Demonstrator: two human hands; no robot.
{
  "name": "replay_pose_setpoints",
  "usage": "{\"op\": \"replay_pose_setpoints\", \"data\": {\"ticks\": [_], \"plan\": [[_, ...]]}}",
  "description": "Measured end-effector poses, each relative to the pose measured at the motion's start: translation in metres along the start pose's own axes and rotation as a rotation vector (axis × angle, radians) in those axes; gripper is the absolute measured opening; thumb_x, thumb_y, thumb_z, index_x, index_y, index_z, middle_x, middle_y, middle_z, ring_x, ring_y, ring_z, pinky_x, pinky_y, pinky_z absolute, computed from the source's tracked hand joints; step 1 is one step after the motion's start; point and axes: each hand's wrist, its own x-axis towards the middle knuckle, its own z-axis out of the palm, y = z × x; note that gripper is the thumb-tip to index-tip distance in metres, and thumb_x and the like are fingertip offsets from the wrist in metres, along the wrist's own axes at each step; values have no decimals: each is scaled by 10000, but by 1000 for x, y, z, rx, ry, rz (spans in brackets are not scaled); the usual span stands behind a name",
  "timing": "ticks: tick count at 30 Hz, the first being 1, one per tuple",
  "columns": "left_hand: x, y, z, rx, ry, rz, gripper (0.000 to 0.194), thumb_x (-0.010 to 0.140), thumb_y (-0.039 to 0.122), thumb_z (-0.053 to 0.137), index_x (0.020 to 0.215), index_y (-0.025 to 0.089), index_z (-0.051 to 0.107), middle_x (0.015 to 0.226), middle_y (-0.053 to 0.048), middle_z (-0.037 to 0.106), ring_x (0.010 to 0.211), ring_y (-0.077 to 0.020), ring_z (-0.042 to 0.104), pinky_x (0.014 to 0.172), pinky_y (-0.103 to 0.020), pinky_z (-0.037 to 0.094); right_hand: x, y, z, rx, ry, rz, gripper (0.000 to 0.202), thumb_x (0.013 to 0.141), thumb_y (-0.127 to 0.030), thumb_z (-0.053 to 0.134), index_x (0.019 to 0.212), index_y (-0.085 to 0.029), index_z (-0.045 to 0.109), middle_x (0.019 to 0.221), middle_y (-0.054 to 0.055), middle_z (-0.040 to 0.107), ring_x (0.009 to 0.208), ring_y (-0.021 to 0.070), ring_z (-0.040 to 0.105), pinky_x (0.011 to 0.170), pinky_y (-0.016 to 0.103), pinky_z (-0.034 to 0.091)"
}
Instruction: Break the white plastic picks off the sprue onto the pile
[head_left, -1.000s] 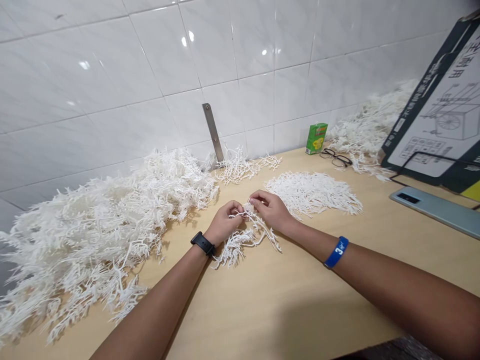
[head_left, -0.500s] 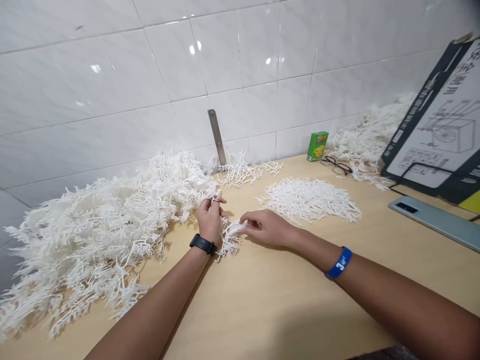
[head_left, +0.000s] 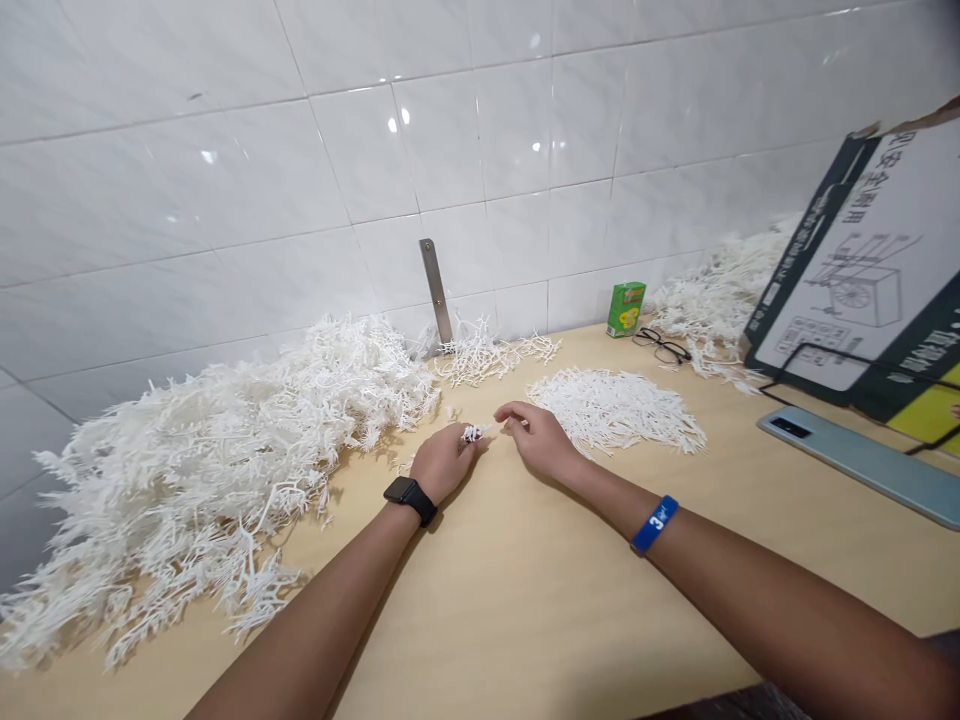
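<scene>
My left hand (head_left: 444, 462), with a black watch at the wrist, is closed on a small bunch of white branched pieces (head_left: 474, 433). Just to its right, my right hand (head_left: 536, 436) has its fingers curled near the tips of that bunch; whether a thin piece is between them is too small to tell. A big tangled heap of white branched pieces (head_left: 225, 450) lies left of my left hand. Beyond my right hand spreads a flat pile of short white pieces (head_left: 619, 408). A smaller white cluster (head_left: 484, 358) rests near the wall.
A metal strip (head_left: 436, 290) leans on the tiled wall. Toward the right are a green box (head_left: 625, 309), glasses (head_left: 662, 346), another white heap (head_left: 724, 285), a large printed carton (head_left: 847, 290) and a phone (head_left: 862, 465) on the wooden table (head_left: 510, 600).
My left hand has turned and come lower, holding the bunch at its fingertips. My right hand has risen slightly away from the bunch it was touching. The view has shifted a little.
</scene>
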Motion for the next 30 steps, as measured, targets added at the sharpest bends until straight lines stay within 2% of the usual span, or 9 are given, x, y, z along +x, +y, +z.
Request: {"op": "replay_pose_setpoints", "data": {"ticks": [2, 6, 9, 12, 14, 20, 24, 30], "plan": [[0, -3, -3, 65, -19, 4, 294, 915, 425, 436, 889, 201, 625, 856, -64, 670, 756, -214, 598, 628, -281, 383, -1, -4, 2, 70, -63, 6, 231, 850, -222, 494, 1019, -190, 648, 1012, 64, 671, 873, 177, 626, 798, 338, 498], [-1, 0, -5, 186, -55, 113, 246, 912, 257, 414, 1049, 208, 612, 1018, -73, 642, 860, -209, 608, 671, -281, 401, -3, -7, 12, 49, -191, -29, 399, 760, -292, 658, 1145, -203, 598, 1114, 72, 616, 871, 159, 599, 765, 304, 478], [-1, 4, -1, 254, -65, 137, 286, 888, 210, 433, 1127, 200, 589, 1051, -90, 619, 872, -215, 607, 691, -296, 419, -2, -4, 17, -28, -155, -32, 285, 738, -304, 683, 994, -189, 628, 1009, 51, 608, 792, 140, 571, 723, 289, 462], [-1, 7, 2, 276, -54, 149, 261, 907, 222, 409, 1076, 192, 605, 1036, -95, 616, 866, -216, 606, 709, -305, 430, 0, 1, 18, -72, -112, -47, 110, 772, -265, 637, 843, -182, 619, 893, 25, 587, 735, 125, 542, 684, 269, 446], [-1, 7, 3, 250, -39, 158, 254, 918, 239, 400, 1048, 198, 615, 1025, -89, 625, 868, -217, 604, 712, -306, 430, 2, 3, 17, -74, -123, -80, 40, 796, -220, 592, 802, -185, 611, 851, 18, 582, 738, 126, 537, 685, 264, 438], [-3, 7, 4, -8, 26, 157, 304, 928, 228, 367, 1062, 212, 640, 1011, -78, 658, 912, -215, 596, 753, -307, 434, 6, 5, 16, -40, -84, -55, 40, 801, -191, 540, 786, -192, 577, 828, 15, 602, 744, 140, 544, 703, 278, 443], [-3, 6, 3, -119, 19, 144, 318, 927, 237, 363, 1034, 213, 661, 999, -72, 670, 903, -206, 591, 776, -299, 431, 6, 6, 17, -39, -83, -101, 53, 786, -165, 521, 803, -201, 558, 849, 16, 587, 770, 145, 543, 692, 270, 443], [-5, 8, -1, -159, 8, 137, 318, 923, 280, 370, 866, 200, 673, 899, -66, 683, 831, -198, 584, 730, -278, 406, 2, 7, 14, -25, -114, -116, 62, 792, -165, 517, 816, -208, 554, 865, 12, 568, 737, 136, 536, 676, 265, 443]]}}
